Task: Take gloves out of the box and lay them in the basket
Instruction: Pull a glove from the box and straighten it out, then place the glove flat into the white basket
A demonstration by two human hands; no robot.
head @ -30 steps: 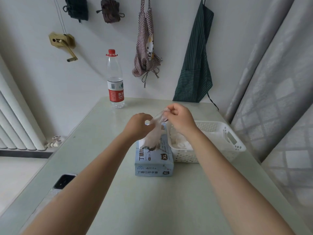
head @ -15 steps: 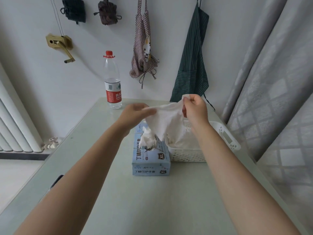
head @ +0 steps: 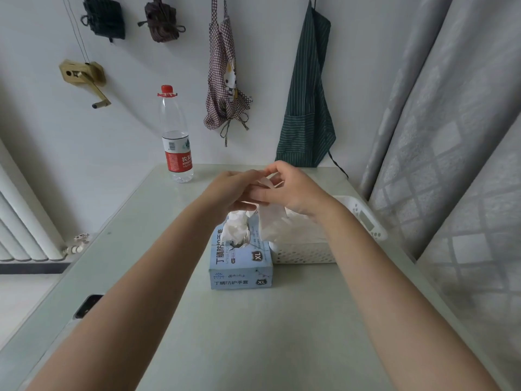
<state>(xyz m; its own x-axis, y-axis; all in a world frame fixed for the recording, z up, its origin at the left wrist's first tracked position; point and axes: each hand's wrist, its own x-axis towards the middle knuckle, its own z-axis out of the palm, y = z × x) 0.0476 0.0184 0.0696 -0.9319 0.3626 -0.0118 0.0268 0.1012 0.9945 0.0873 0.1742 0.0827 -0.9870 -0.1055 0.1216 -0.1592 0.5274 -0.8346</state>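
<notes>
While pinching one thin white disposable glove (head: 271, 221) between left hand (head: 235, 190) and right hand (head: 293, 187), dangling just above pale blue cardboard box (head: 241, 263), touching white perforated plastic basket (head: 363, 218); open pale green bench (head: 253, 334) nearside.

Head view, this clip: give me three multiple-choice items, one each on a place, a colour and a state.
1. Where is the basket relative to the box?
A. On its right, touching
B. Behind the bottle
C. On top of it

2. What colour is the bottle cap?
A. Blue
B. Red
C. White

3. What is the state of the glove?
A. Lying flat in the basket
C. Fully inside the box
B. Hanging from both hands

Key: 1 A, their sides meet. 2 B, the cap shows red. 3 B, the left hand and right hand pinch it.
</notes>
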